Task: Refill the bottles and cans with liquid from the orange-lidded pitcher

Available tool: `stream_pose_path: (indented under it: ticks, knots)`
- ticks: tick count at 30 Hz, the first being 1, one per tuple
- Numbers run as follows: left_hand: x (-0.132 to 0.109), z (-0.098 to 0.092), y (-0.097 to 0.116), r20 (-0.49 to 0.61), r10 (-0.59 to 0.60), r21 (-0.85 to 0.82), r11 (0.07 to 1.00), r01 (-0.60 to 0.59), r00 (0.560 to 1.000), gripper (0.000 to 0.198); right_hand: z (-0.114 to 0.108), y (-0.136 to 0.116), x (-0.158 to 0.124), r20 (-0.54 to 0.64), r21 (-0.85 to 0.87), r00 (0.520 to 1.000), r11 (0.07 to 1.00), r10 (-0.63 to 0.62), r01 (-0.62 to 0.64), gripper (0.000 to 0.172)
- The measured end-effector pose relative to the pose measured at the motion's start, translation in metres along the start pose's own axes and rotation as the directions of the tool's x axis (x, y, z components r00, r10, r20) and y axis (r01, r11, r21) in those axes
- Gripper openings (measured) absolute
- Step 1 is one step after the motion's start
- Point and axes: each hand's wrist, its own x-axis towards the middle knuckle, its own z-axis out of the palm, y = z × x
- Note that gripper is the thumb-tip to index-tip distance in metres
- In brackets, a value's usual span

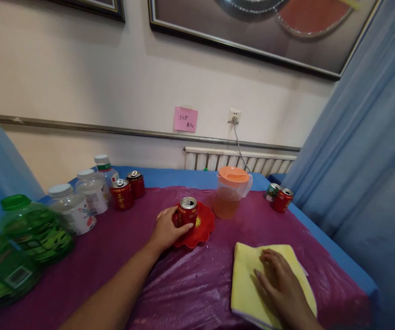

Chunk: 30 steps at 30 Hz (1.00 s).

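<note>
My left hand is wrapped round a red drink can, thumb in front and fingers behind. The can stands upright over a red scalloped plate; whether its base touches the plate is hard to tell. Its top is opened. At the lower right, my right hand hovers over or rests lightly on a folded yellow cloth, fingers loosely bent and apart, holding nothing. Behind the plate, to the right, stands a clear pitcher with an orange lid and amber liquid inside.
Purple plastic sheeting covers the blue table. On the left stand two red cans, several white-capped clear bottles and green bottles. A green can and a red can are at right, near the blue curtain.
</note>
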Motion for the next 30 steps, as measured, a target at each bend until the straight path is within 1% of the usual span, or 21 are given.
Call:
stream_pose_path:
  ticks: [1, 3, 7, 9, 12, 14, 16, 17, 19, 20, 21, 22, 24, 26, 27, 28, 30]
  knots:
    - [0.0, 0.0, -0.001, -0.001, -0.004, -0.003, 1.0, 0.004, 1.0, 0.064, 0.0, 0.005, -0.009, 0.017, -0.066, 1.0, 0.998, -0.02, 0.021, 0.036]
    - [0.001, 0.001, -0.002, -0.006, -0.011, -0.005, 1.0, 0.011, 1.0, 0.064, 0.002, 0.009, -0.016, 0.034, -0.16, 0.997, 0.985, -0.067, 0.071, 0.037]
    - [0.002, -0.001, -0.004, -0.023, -0.003, -0.015, 1.0, 0.002, 1.0, 0.062, 0.006, 0.005, -0.006, 0.081, -0.222, 0.991, 0.967, -0.108, 0.124, 0.018]
    - [0.002, -0.002, -0.004, -0.035, -0.011, -0.023, 1.0, 0.011, 0.999, 0.064, 0.01, 0.002, -0.002, 0.081, -0.234, 0.992, 0.965, -0.1, 0.117, 0.021]
    - [0.002, -0.005, -0.005, -0.056, -0.037, -0.022, 0.999, 0.036, 0.998, 0.068, 0.01, 0.003, 0.0, 0.026, -0.186, 0.998, 0.981, -0.048, 0.052, 0.023]
    - [0.003, -0.005, -0.006, -0.06, -0.042, -0.02, 0.999, 0.041, 0.997, 0.068, 0.003, 0.006, 0.003, -0.022, -0.109, 0.999, 0.994, 0.029, -0.031, 0.024]
    - [0.003, -0.005, -0.007, -0.055, -0.046, -0.025, 0.999, 0.044, 0.997, 0.067, -0.013, 0.009, 0.011, -0.095, -0.027, 0.99, 0.994, 0.102, -0.105, 0.028]
    - [0.003, -0.004, -0.007, -0.051, -0.047, -0.029, 0.999, 0.046, 0.998, 0.066, -0.022, 0.009, 0.017, -0.138, 0.0, 0.983, 0.993, 0.117, -0.119, 0.031]
    - [0.003, -0.003, -0.007, -0.038, -0.047, -0.035, 0.998, 0.046, 0.998, 0.066, -0.04, 0.007, 0.032, -0.214, 0.018, 0.973, 0.997, 0.082, -0.08, 0.033]
    - [0.003, -0.003, -0.008, -0.036, -0.044, -0.036, 0.998, 0.043, 0.998, 0.066, -0.045, 0.004, 0.04, -0.221, 0.011, 0.974, 0.999, 0.04, -0.038, 0.032]
    - [0.002, -0.002, -0.008, -0.035, -0.041, -0.036, 0.999, 0.04, 0.999, 0.066, -0.048, 0.0, 0.047, -0.193, 0.003, 0.981, 1.0, -0.01, 0.01, 0.03]
    - [0.002, -0.002, -0.008, -0.037, -0.039, -0.035, 0.999, 0.038, 0.999, 0.066, -0.048, -0.004, 0.053, -0.133, -0.002, 0.99, 0.998, -0.056, 0.057, 0.028]
    - [0.002, -0.002, -0.007, -0.046, -0.046, -0.035, 0.998, 0.045, 0.998, 0.067, -0.037, -0.013, 0.06, 0.054, -0.016, 0.992, 0.994, -0.111, 0.112, 0.025]
    - [0.002, -0.003, -0.007, -0.053, -0.061, -0.037, 0.998, 0.06, 0.997, 0.067, -0.019, -0.019, 0.06, 0.226, -0.061, 0.969, 0.991, -0.103, 0.119, 0.022]
    - [0.001, -0.004, -0.007, -0.055, -0.066, -0.039, 0.997, 0.064, 0.996, 0.067, -0.01, -0.022, 0.059, 0.279, -0.093, 0.957, 0.989, -0.084, 0.114, 0.021]
    - [0.001, -0.004, -0.007, -0.059, -0.067, -0.043, 0.997, 0.065, 0.996, 0.067, -0.002, -0.024, 0.058, 0.309, -0.117, 0.949, 0.988, -0.064, 0.105, 0.021]
    - [0.0, -0.005, -0.007, -0.061, -0.061, -0.051, 0.997, 0.058, 0.996, 0.067, 0.008, -0.03, 0.058, 0.301, -0.12, 0.952, 0.989, -0.051, 0.091, 0.023]
